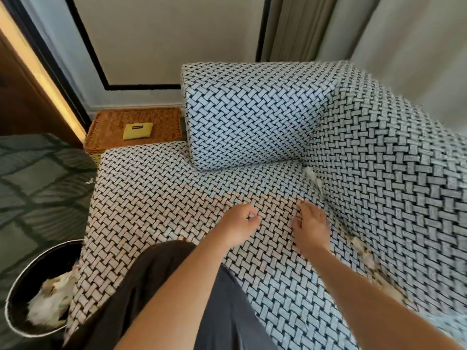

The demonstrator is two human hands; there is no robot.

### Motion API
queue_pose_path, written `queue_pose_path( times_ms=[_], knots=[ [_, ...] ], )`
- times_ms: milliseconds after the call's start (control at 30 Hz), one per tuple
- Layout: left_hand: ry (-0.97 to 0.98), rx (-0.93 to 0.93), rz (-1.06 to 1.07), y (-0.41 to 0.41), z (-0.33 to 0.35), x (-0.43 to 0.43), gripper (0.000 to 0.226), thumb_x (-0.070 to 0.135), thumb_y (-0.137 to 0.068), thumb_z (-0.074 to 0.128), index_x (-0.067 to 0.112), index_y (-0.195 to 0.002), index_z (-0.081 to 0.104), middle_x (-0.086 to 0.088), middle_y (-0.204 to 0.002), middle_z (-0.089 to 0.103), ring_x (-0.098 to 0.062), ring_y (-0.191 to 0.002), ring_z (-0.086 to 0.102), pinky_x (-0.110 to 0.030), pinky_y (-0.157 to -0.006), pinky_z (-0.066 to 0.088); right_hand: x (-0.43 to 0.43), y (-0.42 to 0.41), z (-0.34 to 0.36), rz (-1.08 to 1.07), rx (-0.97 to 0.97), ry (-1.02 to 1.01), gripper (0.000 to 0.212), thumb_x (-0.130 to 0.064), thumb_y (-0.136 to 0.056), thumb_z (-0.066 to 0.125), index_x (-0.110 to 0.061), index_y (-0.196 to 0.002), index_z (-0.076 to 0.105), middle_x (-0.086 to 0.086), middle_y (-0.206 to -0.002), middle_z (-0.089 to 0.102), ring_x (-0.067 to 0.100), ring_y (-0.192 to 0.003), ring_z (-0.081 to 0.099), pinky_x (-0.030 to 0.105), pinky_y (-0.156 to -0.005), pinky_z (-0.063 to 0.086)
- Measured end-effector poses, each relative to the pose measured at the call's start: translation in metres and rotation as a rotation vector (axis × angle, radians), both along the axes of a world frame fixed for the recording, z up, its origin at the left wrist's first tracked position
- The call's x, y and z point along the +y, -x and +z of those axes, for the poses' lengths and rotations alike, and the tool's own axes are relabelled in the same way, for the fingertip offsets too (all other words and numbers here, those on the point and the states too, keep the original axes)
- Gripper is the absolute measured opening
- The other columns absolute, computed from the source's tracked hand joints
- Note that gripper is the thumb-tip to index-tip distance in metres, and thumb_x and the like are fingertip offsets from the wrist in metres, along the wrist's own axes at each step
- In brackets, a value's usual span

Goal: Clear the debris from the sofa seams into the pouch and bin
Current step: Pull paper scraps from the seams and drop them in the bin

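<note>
The sofa seat (164, 198) has a blue-and-white woven pattern. White crumpled debris (313, 179) lies in the seam between seat and backrest, and more scraps (365, 251) lie lower along the same seam. My left hand (240, 227) hovers over the seat with fingers loosely curled and nothing visible in it. To its right, my right hand (312, 226) reaches toward the seam with fingers relaxed. A yellow pouch (137, 130) rests on a wicker basket (113, 137) beyond the sofa's left end. A black bin (25, 286) at lower left holds white scraps.
A patterned armrest cushion (250, 114) sits on the seat at the back. The backrest (394, 173) rises at right. One scrap (89, 181) lies on the green patterned carpet (38, 193). My dark-clothed knee (156, 281) rests on the seat's front.
</note>
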State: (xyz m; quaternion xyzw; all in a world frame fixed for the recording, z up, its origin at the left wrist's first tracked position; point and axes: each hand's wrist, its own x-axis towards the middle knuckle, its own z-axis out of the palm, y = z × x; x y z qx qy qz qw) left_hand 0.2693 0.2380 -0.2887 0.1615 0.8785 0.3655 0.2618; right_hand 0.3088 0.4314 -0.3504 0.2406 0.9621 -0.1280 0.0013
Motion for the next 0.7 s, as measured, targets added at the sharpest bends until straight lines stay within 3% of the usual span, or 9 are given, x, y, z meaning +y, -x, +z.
queue_pose_path(
  times_ms=[67, 167, 267, 367, 467, 633, 700],
  knots=[
    [0.056, 0.092, -0.005, -0.005, -0.020, 0.015, 0.043, 0.035, -0.096, 0.044, 0.017, -0.135, 0.042, -0.001, -0.142, 0.041, -0.018, -0.129, 0.041, -0.030, -0.102, 0.033, 0.008, -0.004, -0.009, -0.093, -0.020, -0.052, 0.056, -0.046, -0.094, 0.029, -0.022, -0.144, 0.023, 0.006, -0.154, 0.016, 0.025, -0.142, 0.014, 0.043, -0.113, 0.009],
    [0.145, 0.287, -0.076, -0.009, -0.046, 0.039, 0.051, 0.036, -0.096, 0.043, 0.020, -0.142, 0.031, 0.000, -0.153, 0.024, -0.019, -0.142, 0.018, -0.038, -0.114, 0.014, 0.014, -0.002, -0.015, -0.184, 0.037, -0.103, 0.060, -0.048, -0.093, 0.030, -0.018, -0.144, 0.019, 0.012, -0.153, 0.014, 0.029, -0.141, 0.015, 0.044, -0.112, 0.013],
    [0.138, 0.377, -0.112, -0.007, -0.065, 0.061, 0.056, 0.036, -0.097, 0.039, 0.025, -0.147, 0.018, 0.004, -0.157, 0.006, -0.013, -0.144, -0.001, -0.036, -0.113, -0.004, 0.020, 0.005, -0.015, -0.294, 0.083, -0.047, 0.061, -0.045, -0.093, 0.035, -0.015, -0.144, 0.017, 0.015, -0.151, 0.019, 0.031, -0.139, 0.019, 0.046, -0.112, 0.019],
    [0.238, 0.504, -0.181, 0.000, -0.081, 0.078, 0.056, 0.041, -0.098, 0.024, 0.030, -0.148, 0.001, 0.008, -0.156, -0.007, -0.009, -0.140, -0.016, -0.036, -0.112, -0.010, 0.029, 0.015, -0.017, -0.346, 0.111, -0.017, 0.062, -0.041, -0.095, 0.035, -0.011, -0.144, 0.016, 0.015, -0.151, 0.021, 0.031, -0.138, 0.022, 0.044, -0.111, 0.023],
    [0.300, 0.585, -0.218, 0.010, -0.087, 0.089, 0.055, 0.043, -0.097, 0.016, 0.030, -0.147, -0.005, 0.009, -0.155, -0.011, -0.008, -0.140, -0.017, -0.038, -0.114, -0.009, 0.036, 0.027, -0.017, -0.354, 0.151, -0.009, 0.062, -0.039, -0.095, 0.036, -0.007, -0.145, 0.017, 0.015, -0.149, 0.026, 0.029, -0.136, 0.027, 0.039, -0.109, 0.025],
    [0.307, 0.659, -0.219, 0.035, -0.088, 0.117, 0.056, 0.043, -0.095, 0.013, 0.026, -0.149, 0.007, 0.008, -0.157, 0.003, -0.009, -0.144, -0.004, -0.037, -0.114, -0.006, 0.044, 0.044, -0.021, -0.407, 0.224, 0.073, 0.058, -0.037, -0.095, 0.037, -0.005, -0.142, 0.025, 0.015, -0.142, 0.038, 0.028, -0.127, 0.039, 0.036, -0.102, 0.033],
    [0.280, 0.662, -0.220, 0.046, -0.087, 0.129, 0.054, 0.041, -0.096, 0.017, 0.026, -0.148, 0.012, 0.007, -0.157, 0.007, -0.009, -0.144, -0.001, -0.036, -0.114, -0.004, 0.048, 0.054, -0.022, -0.441, 0.235, 0.097, 0.052, -0.038, -0.094, 0.037, -0.007, -0.136, 0.033, 0.013, -0.133, 0.048, 0.026, -0.117, 0.048, 0.034, -0.091, 0.040]
  ],
)
